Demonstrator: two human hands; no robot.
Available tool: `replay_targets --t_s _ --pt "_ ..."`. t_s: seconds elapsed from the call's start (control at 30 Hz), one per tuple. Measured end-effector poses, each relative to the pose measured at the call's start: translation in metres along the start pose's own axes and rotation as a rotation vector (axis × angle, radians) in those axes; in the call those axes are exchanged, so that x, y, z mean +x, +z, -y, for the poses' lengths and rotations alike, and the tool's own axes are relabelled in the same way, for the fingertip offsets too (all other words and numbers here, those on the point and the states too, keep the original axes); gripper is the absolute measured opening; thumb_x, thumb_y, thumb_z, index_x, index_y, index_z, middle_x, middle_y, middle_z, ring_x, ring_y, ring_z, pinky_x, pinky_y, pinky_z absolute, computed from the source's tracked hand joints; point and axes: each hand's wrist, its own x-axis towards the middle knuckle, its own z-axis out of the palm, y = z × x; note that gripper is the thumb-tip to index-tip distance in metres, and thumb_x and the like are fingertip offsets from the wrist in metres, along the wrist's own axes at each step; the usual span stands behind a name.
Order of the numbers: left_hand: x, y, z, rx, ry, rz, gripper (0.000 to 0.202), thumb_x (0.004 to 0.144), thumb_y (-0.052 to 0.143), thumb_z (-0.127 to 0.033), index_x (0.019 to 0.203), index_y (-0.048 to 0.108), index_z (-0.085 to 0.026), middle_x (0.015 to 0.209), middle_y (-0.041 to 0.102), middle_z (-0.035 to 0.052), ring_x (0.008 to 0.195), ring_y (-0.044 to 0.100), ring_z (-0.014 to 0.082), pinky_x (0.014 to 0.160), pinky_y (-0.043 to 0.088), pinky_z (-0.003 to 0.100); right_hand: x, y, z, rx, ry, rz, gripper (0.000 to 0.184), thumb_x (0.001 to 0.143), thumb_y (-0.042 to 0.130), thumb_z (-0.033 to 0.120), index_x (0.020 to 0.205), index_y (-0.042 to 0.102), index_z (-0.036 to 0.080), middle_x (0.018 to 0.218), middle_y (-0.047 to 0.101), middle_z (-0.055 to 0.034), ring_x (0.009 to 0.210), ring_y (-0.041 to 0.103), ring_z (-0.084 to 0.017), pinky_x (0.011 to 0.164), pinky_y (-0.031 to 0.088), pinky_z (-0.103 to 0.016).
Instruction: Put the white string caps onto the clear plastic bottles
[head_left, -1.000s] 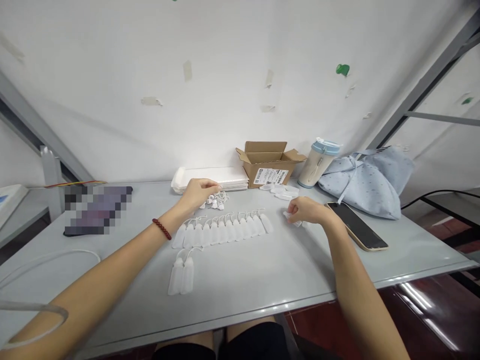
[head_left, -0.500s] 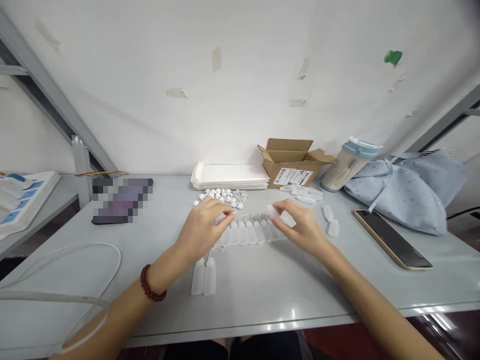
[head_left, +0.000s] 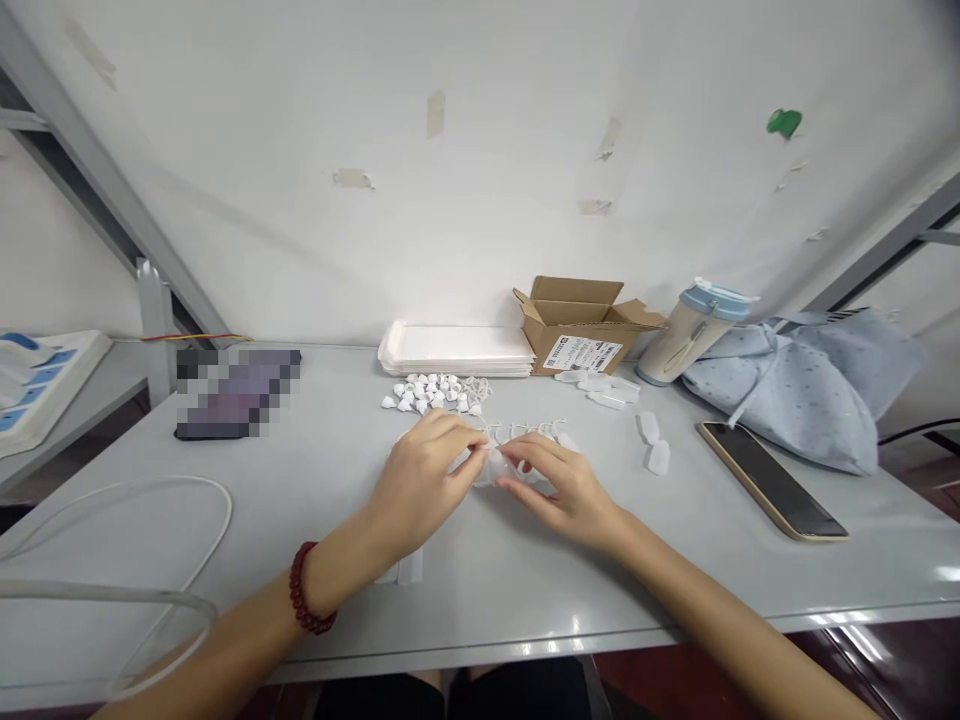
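Note:
My left hand (head_left: 424, 485) and my right hand (head_left: 559, 485) meet above the grey table (head_left: 525, 570), fingers pinched together on a small translucent plastic bottle (head_left: 493, 466). Behind the hands lies a row of the same bottles with looped caps (head_left: 534, 433), partly hidden. A pile of small white caps (head_left: 431, 393) lies further back. Two loose bottles (head_left: 652, 442) lie to the right, and a few more (head_left: 604, 388) by the cardboard box. Two bottles (head_left: 401, 570) peek out from under my left wrist, which wears a red bead bracelet.
At the back stand a stack of white trays (head_left: 457, 350), an open cardboard box (head_left: 581, 325) and a blue-lidded cup (head_left: 694, 320). A blue cloth bag (head_left: 802, 385) and a phone (head_left: 772, 480) lie right. Clear tubing (head_left: 150, 560) loops at the left.
My left hand came back from the cap pile and my right hand came in from the right. Both now meet at the middle on one bottle. The view shifted left.

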Motion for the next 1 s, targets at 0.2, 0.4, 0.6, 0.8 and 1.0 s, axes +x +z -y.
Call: replay_targets --t_s 0.2,0.4,0.6,0.8,1.0 --pt "0.0011 -0.0012 -0.0016 -0.019 0.05 0.036 0.015 0.086 0.052 -0.009 0.087 0.064 -0.017 0.079 0.066 0.0037 0.079 0.058 0.0195 0.066 0.05 0.032 0.0005 0.0004 0.003 -0.016 -0.035 -0.025 0.023 0.09 0.055 0.02 0.113 0.053 0.019 0.096 0.064 -0.0103 0.081 0.062 -0.018 0.064 0.053 -0.029" --pt "0.0008 -0.0017 -0.0038 -0.041 0.104 0.078 0.021 0.085 0.049 -0.007 0.098 0.063 -0.018 0.085 0.065 0.0053 0.083 0.056 0.0201 0.073 0.051 0.035 0.0009 -0.0003 0.0009 -0.03 -0.001 -0.044 0.02 0.091 0.053 0.022 0.11 0.054 0.02 0.094 0.064 -0.0094 0.081 0.061 -0.018 0.066 0.053 -0.029" --pt "-0.0013 -0.0007 -0.0034 -0.008 0.157 0.068 0.024 0.086 0.049 -0.007 0.106 0.06 -0.016 0.094 0.065 0.007 0.089 0.056 0.0218 0.077 0.052 0.039 -0.0008 0.0001 -0.0002 -0.055 0.041 -0.058 0.038 0.09 0.054 0.022 0.127 0.045 0.021 0.089 0.061 -0.0066 0.077 0.059 -0.017 0.065 0.053 -0.029" --pt "-0.0018 -0.0002 -0.0028 0.04 0.23 0.05 0.026 0.088 0.047 -0.009 0.11 0.059 -0.015 0.093 0.065 0.009 0.092 0.057 0.023 0.077 0.054 0.039 -0.0002 -0.0001 -0.0006 -0.066 0.013 -0.086 0.037 0.091 0.052 0.021 0.128 0.046 0.023 0.085 0.06 -0.0052 0.075 0.059 -0.016 0.065 0.053 -0.03" --pt "-0.0011 -0.001 -0.0039 0.021 0.248 0.025 0.027 0.088 0.048 -0.008 0.112 0.059 -0.015 0.095 0.067 0.0095 0.093 0.058 0.0227 0.079 0.054 0.041 0.0009 -0.0017 0.0021 -0.004 0.082 -0.126 0.028 0.09 0.055 0.023 0.117 0.053 0.023 0.082 0.062 -0.0038 0.069 0.059 -0.015 0.062 0.053 -0.028"
